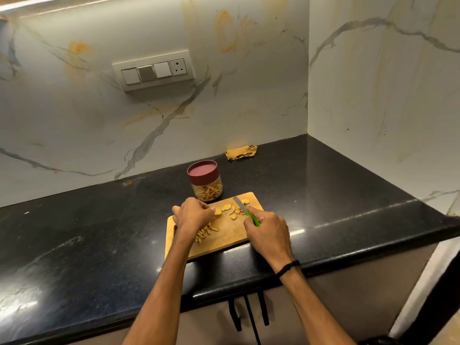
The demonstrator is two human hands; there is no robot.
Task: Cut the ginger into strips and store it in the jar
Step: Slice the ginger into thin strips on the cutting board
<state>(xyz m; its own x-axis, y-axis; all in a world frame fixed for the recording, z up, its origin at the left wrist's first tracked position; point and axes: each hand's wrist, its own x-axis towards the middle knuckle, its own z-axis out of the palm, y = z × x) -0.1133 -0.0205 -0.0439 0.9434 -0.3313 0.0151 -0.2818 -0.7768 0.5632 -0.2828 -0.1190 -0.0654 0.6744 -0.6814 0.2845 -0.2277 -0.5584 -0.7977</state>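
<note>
A wooden cutting board (pixel 227 236) lies near the counter's front edge. Several yellow ginger slices (pixel 232 210) are scattered on its far half, and a small heap of cut ginger strips (pixel 205 234) lies beside my left wrist. My left hand (pixel 193 214) pinches a ginger slice (pixel 218 213) against the board. My right hand (pixel 267 231) grips a green-handled knife (pixel 245 209), blade pointing away over the slices. Just behind the board stands a clear jar (pixel 206 183) with a maroon lid on, holding ginger strips.
The black stone counter (pixel 87 227) runs left and right, ending at a marble wall on the right. A crumpled yellow cloth (pixel 241 152) lies at the back by the wall. A switch panel (pixel 154 70) is on the backsplash. Dark handles (pixel 249 312) hang below the counter edge.
</note>
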